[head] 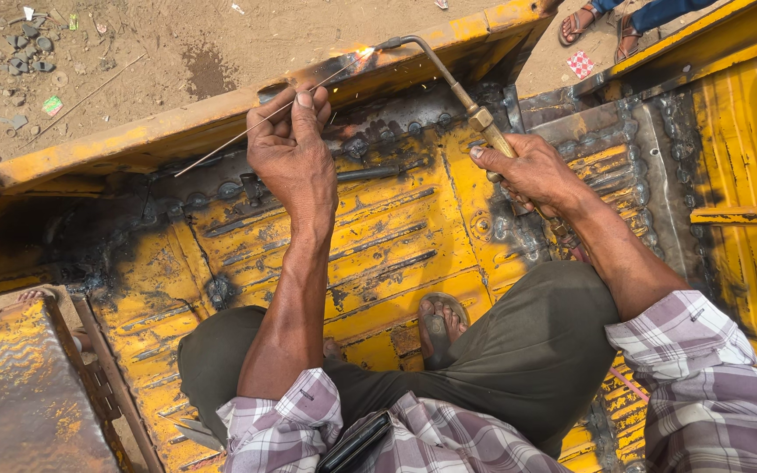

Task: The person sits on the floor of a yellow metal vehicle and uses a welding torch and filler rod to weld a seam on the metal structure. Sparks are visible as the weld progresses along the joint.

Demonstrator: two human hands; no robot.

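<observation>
A thin filler rod is pinched between the thumb and fingertips of the left hand, and its far end is brought up to the flame. The brass-coloured torch is gripped in the closed right hand, with its bent tip laid just at the flame. The flame itself sits on the yellow side rail of the vehicle body, at the rail's upper edge, where rod and nozzle meet.

The welding is judged to be in mid-course: heat is being applied and a few sparks are seen beside the flame, so the joint at that spot is not yet closed. Below the flame, the yellow ribbed floor panel is blackened with soot in a band along the foot of the rail, which suggests that heat has been applied there. How much of the seam is left cannot be read, since no clear bead is visible on either side of the flame.

The torch's hoses are hidden behind the right wrist and forearm. The joint is washed out by the glare. A sandalled foot is seen below the flame, between the knees, on the panel. Beyond the rail, only the sandalled feet of another person are shown, cut off by the frame's upper edge.
</observation>
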